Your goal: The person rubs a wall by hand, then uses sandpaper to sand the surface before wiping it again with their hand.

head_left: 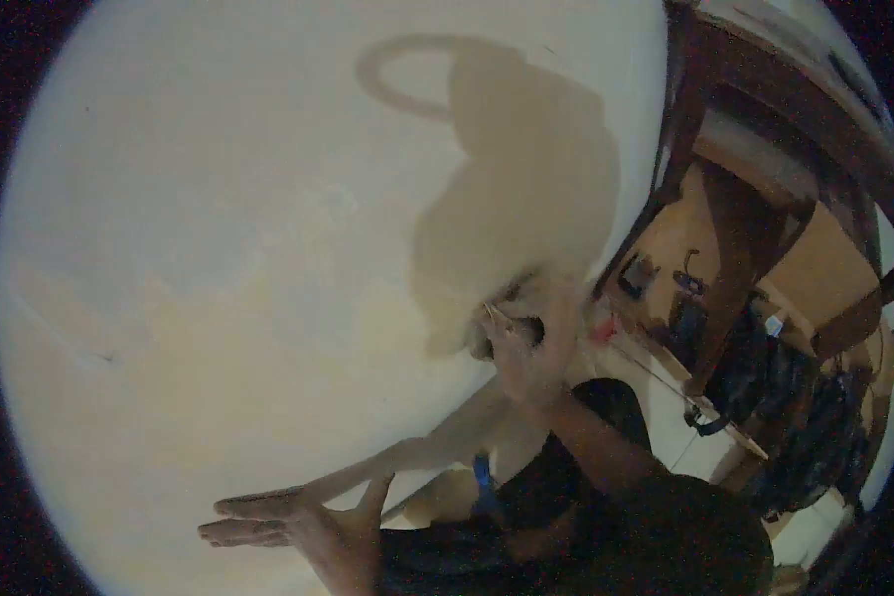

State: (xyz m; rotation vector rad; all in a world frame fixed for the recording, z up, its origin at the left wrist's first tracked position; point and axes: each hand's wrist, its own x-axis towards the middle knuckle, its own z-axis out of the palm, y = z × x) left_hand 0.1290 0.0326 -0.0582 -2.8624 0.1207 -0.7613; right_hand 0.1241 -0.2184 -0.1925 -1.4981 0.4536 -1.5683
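Note:
A pale wall (219,199) with yellowish patches fills the left and middle of the head view. My left hand (313,521) lies low against it or close to it, fingers extended and thumb spread apart, holding nothing. Farther right and higher, my right hand (534,358) is closed, with its fingertips at the wall's surface beside a dark shadow. Something small with a light edge seems to be between the fingers, but blur and dim light hide what it is.
A large shadow with a loop at its top falls on the wall. On the right are a dark wooden frame (710,60), cardboard boxes (819,278), dark bags or cloth (795,427) and a thin stick or rod (656,372). My dark-clothed knee is below.

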